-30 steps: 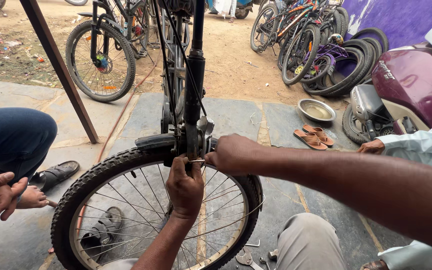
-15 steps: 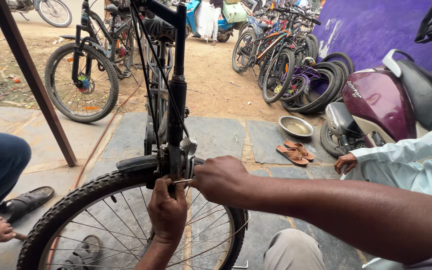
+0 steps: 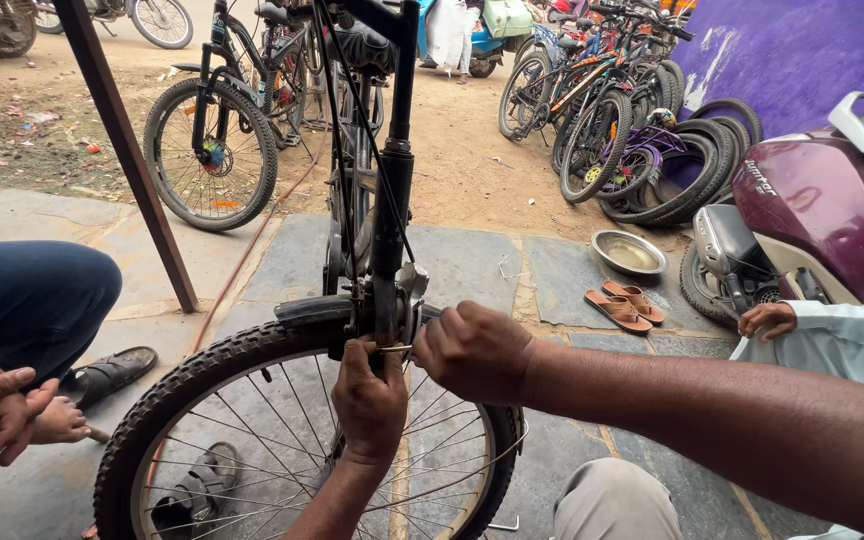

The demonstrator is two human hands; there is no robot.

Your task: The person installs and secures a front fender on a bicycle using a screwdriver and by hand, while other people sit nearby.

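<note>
Bicycle (image 3: 382, 190): upright on stone floor, black frame, centre of view.
Front wheel (image 3: 252, 430): knobby tyre, spoked, under black mudguard.
Right hand (image 3: 474, 350): closed around brake fitting (image 3: 404, 300) at fork crown.
Left hand (image 3: 370, 400): closed, fingers pinching small metal bolt (image 3: 395, 349) just beside right hand.
Scooter (image 3: 812, 215): maroon, parked right.

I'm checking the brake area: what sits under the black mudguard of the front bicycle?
The knobbly black tyre and spoked wheel sit beneath the black mudguard. The left hand and right hand cover the parts at the fork, so these cannot be seen.
</note>
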